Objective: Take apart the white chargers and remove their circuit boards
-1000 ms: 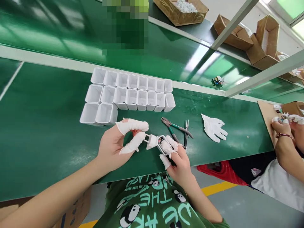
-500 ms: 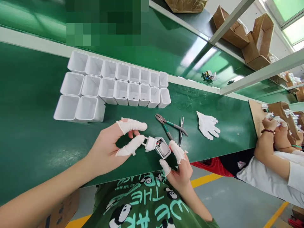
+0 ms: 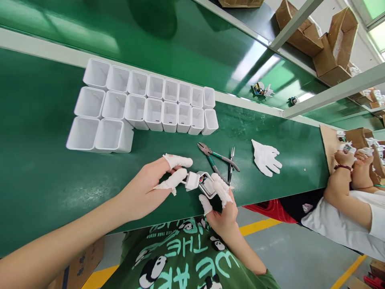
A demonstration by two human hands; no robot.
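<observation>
My left hand [image 3: 161, 178], with white covers on thumb and forefinger, pinches the prongs of a small white plug piece [image 3: 192, 181]. Right beside that piece is a white plastic housing [image 3: 209, 193], its mouth facing up, with coloured wires or parts visible inside. Thumb and covered fingers of my right hand [image 3: 223, 206] close around the housing's right and lower sides. Just beyond my hands lie green-handled diagonal cutters [image 3: 206, 149] and slim pliers or tweezers [image 3: 231, 164], partly crossed by the cutters' handle.
Rows of open white plastic housings [image 3: 108, 134] stand on the green table [image 3: 36, 168] at the left. A white glove [image 3: 266, 158] lies to the right. Small circuit assemblies [image 3: 261, 89] rest beyond the white rail. A co-worker's hands [image 3: 345, 158] are at far right.
My right fingers have come in against the housing, where they stood slightly apart before. My left hand has shifted a little right, still pinching the plug piece. The view has moved slightly.
</observation>
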